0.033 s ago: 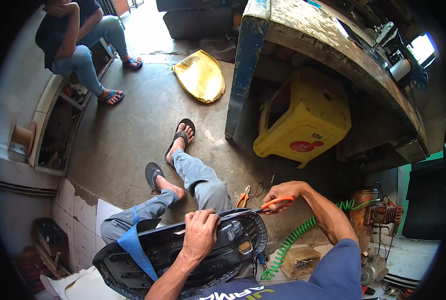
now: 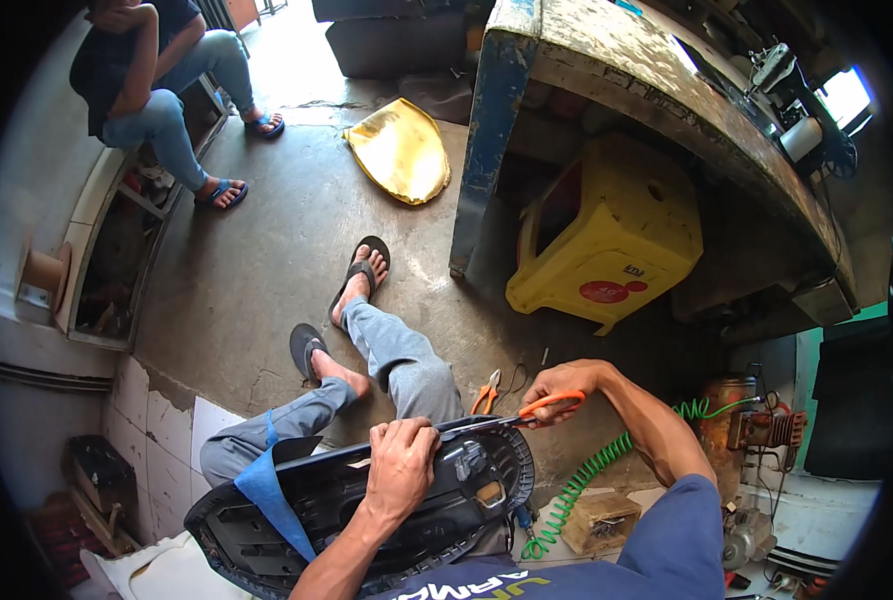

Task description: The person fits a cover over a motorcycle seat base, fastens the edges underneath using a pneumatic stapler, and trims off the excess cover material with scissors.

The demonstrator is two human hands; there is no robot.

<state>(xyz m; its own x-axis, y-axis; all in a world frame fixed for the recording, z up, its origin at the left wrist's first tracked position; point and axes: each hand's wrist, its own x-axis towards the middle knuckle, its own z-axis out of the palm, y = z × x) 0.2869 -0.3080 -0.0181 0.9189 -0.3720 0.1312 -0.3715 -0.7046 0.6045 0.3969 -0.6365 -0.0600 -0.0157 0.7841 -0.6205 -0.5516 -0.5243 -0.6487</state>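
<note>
Across my lap lies a black motorcycle seat [image 2: 357, 505], its ribbed underside facing up. A blue strap [image 2: 272, 500] runs over its left part. My left hand [image 2: 404, 460] grips the seat's far edge, fingers bent over the rim and black cover there. At the right end of that edge, my right hand [image 2: 559, 392] is closed around orange-handled scissors [image 2: 552, 402]. Their blades point left along the rim toward my left fingers. How far the blades are parted is hard to make out. Orange-handled pliers [image 2: 487, 393] rest on the floor just beyond the seat.
A coiled green air hose [image 2: 592, 480] runs by my right arm to a compressor [image 2: 732, 420]. Beside it sits a small wooden box [image 2: 602, 525]. A yellow stool [image 2: 617, 235] stands under the worn workbench [image 2: 657, 85]. Ahead lies a yellow sheet [image 2: 402, 155]; another person [image 2: 162, 90] sits far left.
The scissors and my right hand have shifted very slightly left. My left hand and the seat look the same.
</note>
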